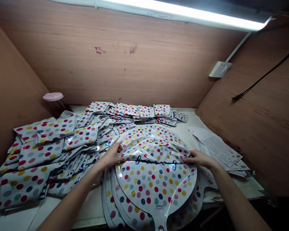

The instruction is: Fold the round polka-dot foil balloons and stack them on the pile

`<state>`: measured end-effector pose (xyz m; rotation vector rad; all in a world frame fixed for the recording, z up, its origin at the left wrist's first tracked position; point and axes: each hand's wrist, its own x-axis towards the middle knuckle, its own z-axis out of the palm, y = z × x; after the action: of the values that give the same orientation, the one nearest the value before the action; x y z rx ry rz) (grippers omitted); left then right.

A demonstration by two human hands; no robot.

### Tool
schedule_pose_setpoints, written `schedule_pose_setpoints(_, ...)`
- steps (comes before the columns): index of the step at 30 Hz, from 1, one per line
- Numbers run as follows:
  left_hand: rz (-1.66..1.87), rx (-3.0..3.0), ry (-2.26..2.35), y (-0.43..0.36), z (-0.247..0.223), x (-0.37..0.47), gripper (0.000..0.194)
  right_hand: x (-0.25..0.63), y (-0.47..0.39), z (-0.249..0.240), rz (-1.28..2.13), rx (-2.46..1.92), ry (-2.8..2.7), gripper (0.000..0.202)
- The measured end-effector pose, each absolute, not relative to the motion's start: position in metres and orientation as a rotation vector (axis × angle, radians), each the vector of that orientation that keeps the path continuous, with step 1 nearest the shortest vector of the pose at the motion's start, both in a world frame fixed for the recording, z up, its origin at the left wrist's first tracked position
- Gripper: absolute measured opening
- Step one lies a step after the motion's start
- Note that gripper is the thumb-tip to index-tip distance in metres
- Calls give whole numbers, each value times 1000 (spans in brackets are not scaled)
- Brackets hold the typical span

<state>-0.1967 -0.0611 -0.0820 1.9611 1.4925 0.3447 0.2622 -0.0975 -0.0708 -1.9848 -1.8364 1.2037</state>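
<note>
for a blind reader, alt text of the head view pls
Two hands, left and right, fold down the top of a round polka-dot foil balloon on a pile, with folded balloons heaped left and papers right.

Dotted foil balloon [156, 184] — flat, round, white, upper part folded over — lies atop other dotted balloons [113, 213].

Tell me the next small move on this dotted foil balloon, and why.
I'd smooth the upper flap flat, working outward toward both ends. It looks wrinkled and slightly raised, while the left hand and right hand already grip either end of its lower edge, and the balloon looks fairly flat below that line.
</note>
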Motion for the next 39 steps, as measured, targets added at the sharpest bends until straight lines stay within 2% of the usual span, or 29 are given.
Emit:
schedule_pose_setpoints(3,270,1869,1382,-53,-76,-206,48,268,-111,-94,907,-2033,-1667,42)
schedule_pose_setpoints(6,365,1948,1502,-49,-80,-195,33,255,-101,-111,592,-2209,-1599,38)
schedule_pose_setpoints(13,546,2191,1904,-55,-96,-157,41,237,-100,-114,279,-2358,-1584,35)
schedule_pose_setpoints(15,565,2413,1736,-63,-95,-156,41,241,-115,-113,199,-2162,-1856,40)
schedule_pose_setpoints(18,443,2721,1201,-74,-91,-160,47,252,-131,-114,161,-1658,-2368,48)
schedule_pose_setpoints(21,348,2709,1005,-72,-87,-165,61,259,-124,-112,181,-1505,-2424,39)
schedule_pose_setpoints(23,344,2639,993,-62,-85,-170,55,261,-110,-107,310,-1473,-2382,33)
schedule_pose_setpoints(28,422,2331,1080,-26,-83,-191,46,268,-86,-91,881,-1466,-2046,29)
schedule_pose_setpoints(32,484,2149,1150,-14,-77,-203,32,277,-87,-91,1095,-1381,-1894,18)
schedule_pose_setpoints(35,385,2137,1340,-10,-74,-200,29,282,-85,-99,1061,-1480,-1735,28)
schedule_pose_setpoints(39,373,2103,1688,7,-78,-176,32,278,-56,-111,637,-1804,-1690,33)
